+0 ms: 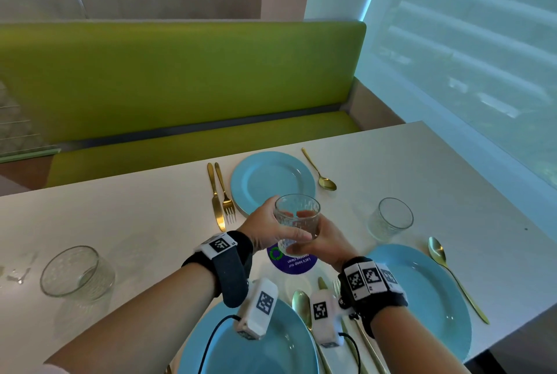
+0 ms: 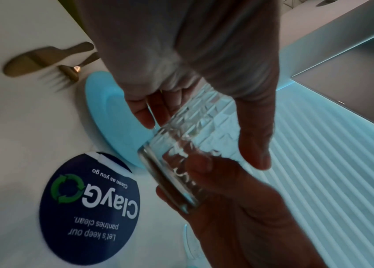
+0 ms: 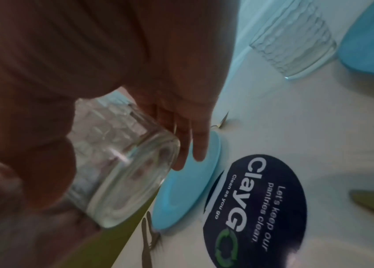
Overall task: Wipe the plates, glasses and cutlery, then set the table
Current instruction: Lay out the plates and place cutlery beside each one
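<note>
A clear patterned glass [image 1: 297, 220] is held up over the white table [image 1: 144, 223], just above a round dark-blue sticker [image 1: 294, 263]. My left hand [image 1: 272, 224] grips its side, thumb in front and fingers behind. My right hand [image 1: 324, 239] holds it from the right and under the base. In the left wrist view the glass [image 2: 188, 145] tilts between thumb and fingers [image 2: 140, 112]. The right wrist view shows its thick base [image 3: 126, 177]. No cloth is in sight. Three blue plates lie set: far [image 1: 272, 182], near [image 1: 256, 343], right [image 1: 422, 298].
Two more glasses stand on the table, one at the left [image 1: 77, 272] and one at the right [image 1: 391, 218]. A gold knife [image 1: 215, 198], fork [image 1: 226, 195] and spoons [image 1: 321, 173] lie beside the plates. A green bench [image 1: 180, 87] runs behind the table.
</note>
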### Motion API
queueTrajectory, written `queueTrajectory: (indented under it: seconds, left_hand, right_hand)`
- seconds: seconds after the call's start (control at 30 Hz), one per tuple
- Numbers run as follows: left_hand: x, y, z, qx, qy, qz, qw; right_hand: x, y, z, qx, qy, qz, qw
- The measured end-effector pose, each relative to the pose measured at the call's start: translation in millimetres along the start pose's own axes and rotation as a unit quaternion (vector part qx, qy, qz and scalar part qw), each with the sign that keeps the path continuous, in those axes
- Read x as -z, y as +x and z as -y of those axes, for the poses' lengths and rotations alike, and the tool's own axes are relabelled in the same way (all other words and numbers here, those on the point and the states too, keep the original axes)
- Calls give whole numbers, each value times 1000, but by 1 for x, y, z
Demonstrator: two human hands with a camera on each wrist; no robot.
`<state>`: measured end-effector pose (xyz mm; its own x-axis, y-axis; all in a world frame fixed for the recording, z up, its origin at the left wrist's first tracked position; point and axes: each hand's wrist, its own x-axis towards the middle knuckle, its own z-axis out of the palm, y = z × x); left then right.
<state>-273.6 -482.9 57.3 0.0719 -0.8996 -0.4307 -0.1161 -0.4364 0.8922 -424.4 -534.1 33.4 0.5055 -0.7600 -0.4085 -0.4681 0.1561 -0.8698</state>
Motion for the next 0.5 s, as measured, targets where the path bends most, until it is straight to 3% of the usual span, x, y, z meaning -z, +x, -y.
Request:
queueTrajectory:
  seconds: [0.13,0.3,0.5]
  left_hand:
    - [-2,-3,0,26,62,19,998]
    - [3,-6,6,40,96,-13,995]
    - [15,-8,16,37,102,-55,993]
  right_hand:
    - [-4,3,-18,-18,0,-51,999]
    - [-9,11,-42,-47,-44,-134,989]
    - [-14,24,-52,-53,-88,-149,983]
